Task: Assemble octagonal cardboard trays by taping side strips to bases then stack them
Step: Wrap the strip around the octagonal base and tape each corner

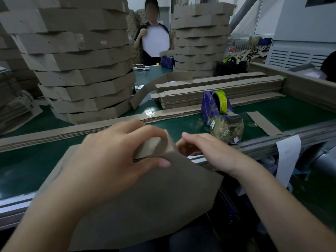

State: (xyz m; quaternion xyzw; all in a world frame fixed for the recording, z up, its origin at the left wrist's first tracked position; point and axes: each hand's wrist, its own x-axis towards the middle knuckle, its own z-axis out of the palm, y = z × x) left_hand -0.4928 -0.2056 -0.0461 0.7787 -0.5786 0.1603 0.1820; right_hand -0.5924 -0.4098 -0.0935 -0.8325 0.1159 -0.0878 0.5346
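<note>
A brown octagonal cardboard base (149, 200) lies over the near edge of the green table, partly over my lap. My left hand (116, 155) grips a brown side strip (154, 147) standing at the base's far edge, fingers over its top and thumb on the base. My right hand (207, 150) is just right of that strip with its fingers curled at the strip's end; what they pinch is hidden. A purple tape dispenser (217, 106) with a yellow-green roll stands beyond my right hand.
A tall stack of finished trays (81, 57) rises at the left, another stack (200, 39) at the back. Flat side strips (218, 90) lie piled mid-table, and a long strip (72, 131) runs across it. A person (154, 33) stands opposite holding a white octagon.
</note>
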